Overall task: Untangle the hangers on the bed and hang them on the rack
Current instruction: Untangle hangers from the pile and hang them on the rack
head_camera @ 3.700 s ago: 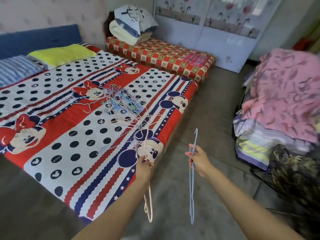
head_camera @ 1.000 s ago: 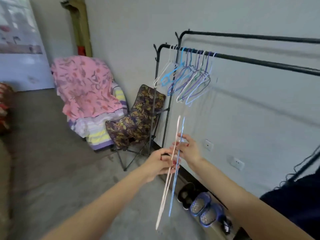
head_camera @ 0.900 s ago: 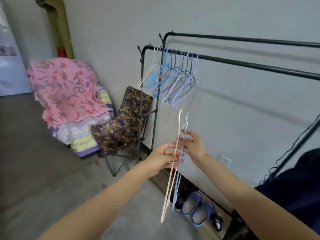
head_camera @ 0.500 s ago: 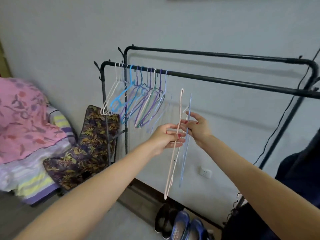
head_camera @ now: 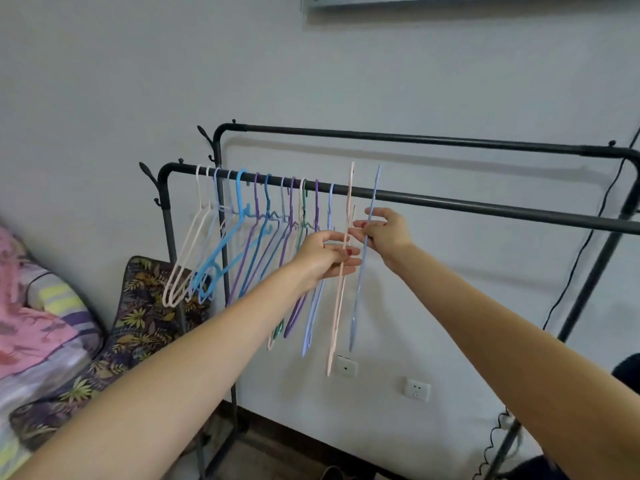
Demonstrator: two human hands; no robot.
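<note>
A black two-bar clothes rack (head_camera: 485,207) stands against the white wall. Several thin hangers (head_camera: 242,244) in white, blue, purple and green hang at the left end of its front bar. My left hand (head_camera: 323,256) grips a pale pink hanger (head_camera: 338,306), held edge-on, its hook reaching just above the front bar. My right hand (head_camera: 384,233) holds a light blue hanger (head_camera: 358,299) beside it, its hook also above the bar. Both hangers are just right of the hung row. The bed is out of view.
A folding chair with leaf-print fabric (head_camera: 114,327) stands left of the rack, next to a pile of pink and striped cloth (head_camera: 31,323). Wall sockets (head_camera: 417,389) sit low on the wall. A black cable (head_camera: 585,251) hangs at the right. Shoes (head_camera: 332,474) lie under the rack.
I turned from the bed to the rack carrying both hangers. In the last half second both hands rose, lifting the hooks from below the front bar to above it.
</note>
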